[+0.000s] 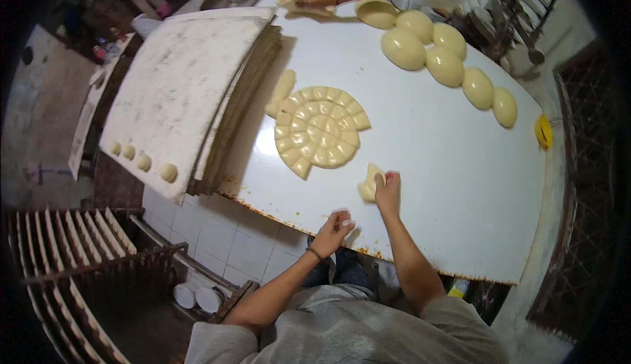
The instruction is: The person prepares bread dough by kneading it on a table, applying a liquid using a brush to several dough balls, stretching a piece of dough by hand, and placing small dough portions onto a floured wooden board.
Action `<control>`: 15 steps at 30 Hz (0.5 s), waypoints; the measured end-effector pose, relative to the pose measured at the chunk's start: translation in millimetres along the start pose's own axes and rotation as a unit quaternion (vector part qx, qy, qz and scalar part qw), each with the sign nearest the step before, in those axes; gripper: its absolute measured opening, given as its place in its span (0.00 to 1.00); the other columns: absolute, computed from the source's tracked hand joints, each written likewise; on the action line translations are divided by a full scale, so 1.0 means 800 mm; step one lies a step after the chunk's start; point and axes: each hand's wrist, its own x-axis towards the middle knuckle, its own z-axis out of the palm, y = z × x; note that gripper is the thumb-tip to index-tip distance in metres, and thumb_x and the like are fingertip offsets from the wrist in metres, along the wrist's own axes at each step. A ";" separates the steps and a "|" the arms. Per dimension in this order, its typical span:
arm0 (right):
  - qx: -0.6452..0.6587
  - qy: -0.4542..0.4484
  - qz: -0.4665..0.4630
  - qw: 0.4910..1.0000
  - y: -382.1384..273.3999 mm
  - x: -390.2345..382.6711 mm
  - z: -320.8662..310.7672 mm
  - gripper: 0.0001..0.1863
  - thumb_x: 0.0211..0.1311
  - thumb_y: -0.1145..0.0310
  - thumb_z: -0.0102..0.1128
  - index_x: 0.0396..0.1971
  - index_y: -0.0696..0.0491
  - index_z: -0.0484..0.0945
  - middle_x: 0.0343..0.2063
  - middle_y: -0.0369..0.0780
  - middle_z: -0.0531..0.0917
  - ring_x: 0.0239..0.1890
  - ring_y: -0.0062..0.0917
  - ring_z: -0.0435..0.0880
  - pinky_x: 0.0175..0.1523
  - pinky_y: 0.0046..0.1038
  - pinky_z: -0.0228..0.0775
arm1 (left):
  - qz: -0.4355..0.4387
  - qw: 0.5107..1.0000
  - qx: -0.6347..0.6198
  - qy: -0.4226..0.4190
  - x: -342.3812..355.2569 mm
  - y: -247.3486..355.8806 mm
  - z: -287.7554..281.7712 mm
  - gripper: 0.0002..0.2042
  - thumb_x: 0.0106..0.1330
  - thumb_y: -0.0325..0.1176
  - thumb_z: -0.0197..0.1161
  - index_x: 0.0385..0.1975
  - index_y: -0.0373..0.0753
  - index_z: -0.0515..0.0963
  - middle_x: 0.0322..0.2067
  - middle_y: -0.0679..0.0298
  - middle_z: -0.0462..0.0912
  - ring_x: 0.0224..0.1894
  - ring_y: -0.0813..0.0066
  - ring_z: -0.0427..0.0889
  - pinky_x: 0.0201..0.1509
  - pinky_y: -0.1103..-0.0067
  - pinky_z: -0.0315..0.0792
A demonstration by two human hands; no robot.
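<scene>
My right hand (388,192) grips a small irregular piece of dough (368,185) at its right side, on the white table near the front edge. My left hand (332,232) hovers by that edge, fingers loosely curled and apart, with nothing visible in it; the fingertips look white. Beyond my hands lies a round slab of pale, shiny dough (319,127), cut in rings into several small segments. Its right side is partly gone, leaving a stepped outline. Against its upper left rests a separate dough strip (282,93).
Several smooth dough mounds (444,66) line the table's far right. Stacked boards (190,81) on the left carry several small dough balls (143,162). Across the table a co-worker's hand (319,2) handles a dough sheet. A yellow object (543,131) sits at the right edge; racks (72,239) stand lower left.
</scene>
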 end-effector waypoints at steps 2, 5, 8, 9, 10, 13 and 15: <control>0.105 -0.010 0.036 0.994 0.055 -0.064 -0.012 0.21 0.78 0.65 0.63 0.61 0.59 0.69 0.53 0.49 0.84 0.55 0.29 0.83 0.56 0.31 0.76 | 0.009 0.998 -0.059 -0.005 0.027 0.016 0.045 0.29 0.73 0.40 0.73 0.69 0.36 0.72 0.55 0.57 0.84 0.51 0.75 0.86 0.57 0.76 0.81; 0.348 -0.101 0.172 0.916 -0.022 -0.122 -0.055 0.27 0.82 0.68 0.57 0.74 0.58 0.65 0.60 0.48 0.83 0.60 0.28 0.83 0.64 0.30 0.75 | -0.044 0.996 -0.076 -0.023 0.038 0.011 0.030 0.33 0.68 0.38 0.79 0.69 0.34 0.72 0.49 0.59 0.85 0.47 0.76 0.86 0.53 0.78 0.82; 0.351 -0.065 0.101 0.929 0.029 -0.120 -0.065 0.25 0.82 0.67 0.57 0.72 0.58 0.70 0.58 0.43 0.84 0.57 0.26 0.83 0.62 0.29 0.75 | 0.007 1.000 0.007 -0.025 0.040 0.032 0.018 0.26 0.67 0.35 0.79 0.60 0.31 0.79 0.44 0.63 0.87 0.43 0.79 0.85 0.49 0.79 0.82; 0.323 -0.050 0.070 0.943 0.010 -0.111 -0.067 0.24 0.82 0.67 0.58 0.71 0.58 0.71 0.57 0.42 0.84 0.56 0.25 0.83 0.61 0.28 0.75 | 0.024 1.000 -0.016 -0.011 0.046 0.044 0.002 0.24 0.67 0.35 0.80 0.58 0.31 0.81 0.44 0.63 0.88 0.42 0.80 0.84 0.49 0.79 0.81; 0.293 -0.035 0.040 0.955 -0.008 -0.099 -0.069 0.23 0.81 0.68 0.58 0.70 0.58 0.72 0.56 0.41 0.85 0.54 0.24 0.83 0.60 0.28 0.76 | 0.032 0.999 -0.040 -0.008 0.052 0.056 -0.020 0.22 0.67 0.34 0.79 0.57 0.31 0.81 0.44 0.62 0.88 0.43 0.80 0.84 0.49 0.79 0.81; 0.250 0.041 0.055 0.966 -0.016 -0.055 -0.078 0.21 0.78 0.66 0.63 0.66 0.56 0.77 0.52 0.39 0.85 0.50 0.22 0.82 0.54 0.27 0.76 | 0.121 0.977 0.142 0.105 0.075 0.054 -0.096 0.17 0.67 0.32 0.75 0.51 0.32 0.82 0.40 0.60 0.88 0.40 0.74 0.84 0.46 0.76 0.80; 0.121 0.081 0.060 0.988 0.014 -0.040 -0.088 0.20 0.75 0.66 0.67 0.62 0.55 0.79 0.48 0.38 0.85 0.46 0.21 0.82 0.50 0.26 0.76 | 0.175 0.939 0.259 0.144 0.070 0.034 -0.129 0.13 0.67 0.31 0.72 0.47 0.33 0.81 0.38 0.57 0.83 0.39 0.67 0.83 0.44 0.73 0.79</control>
